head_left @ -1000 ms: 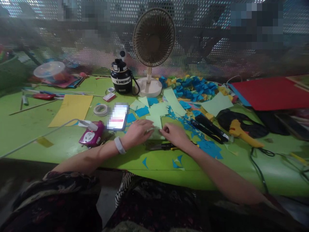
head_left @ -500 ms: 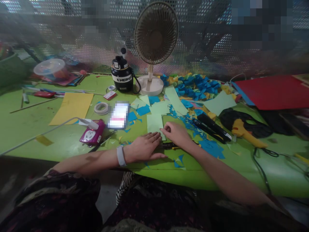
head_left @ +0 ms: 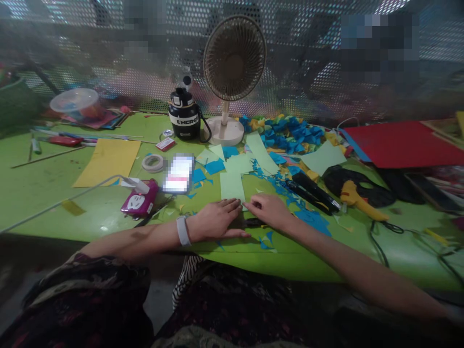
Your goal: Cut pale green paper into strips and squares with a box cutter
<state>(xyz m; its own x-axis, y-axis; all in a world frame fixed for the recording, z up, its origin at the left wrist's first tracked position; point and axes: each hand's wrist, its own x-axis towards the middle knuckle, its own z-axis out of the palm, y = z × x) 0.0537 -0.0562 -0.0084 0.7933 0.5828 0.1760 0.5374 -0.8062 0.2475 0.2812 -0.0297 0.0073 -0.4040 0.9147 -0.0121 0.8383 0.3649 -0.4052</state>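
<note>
My left hand point(head_left: 215, 221) lies flat on the green table point(head_left: 65, 193), its fingertips just below a pale green paper strip point(head_left: 232, 186). My right hand point(head_left: 268, 211) rests with curled fingers, and its fingertips reach the strip's lower right corner. Neither hand visibly holds anything. Black-handled scissors point(head_left: 254, 223) lie between my hands, mostly hidden by them. Blue paper scraps point(head_left: 313, 221) are scattered to the right of my right hand.
A phone with a blurred screen point(head_left: 177, 174) and a pink power socket point(head_left: 139, 202) lie left of my hands. Further back stand a fan point(head_left: 234, 62), a black flask point(head_left: 184, 116) and a heap of blue and yellow paper pieces point(head_left: 286, 130).
My left hand has slid off the paper toward the table's near edge and lies flat. My right hand has shifted slightly toward me and to the right.
</note>
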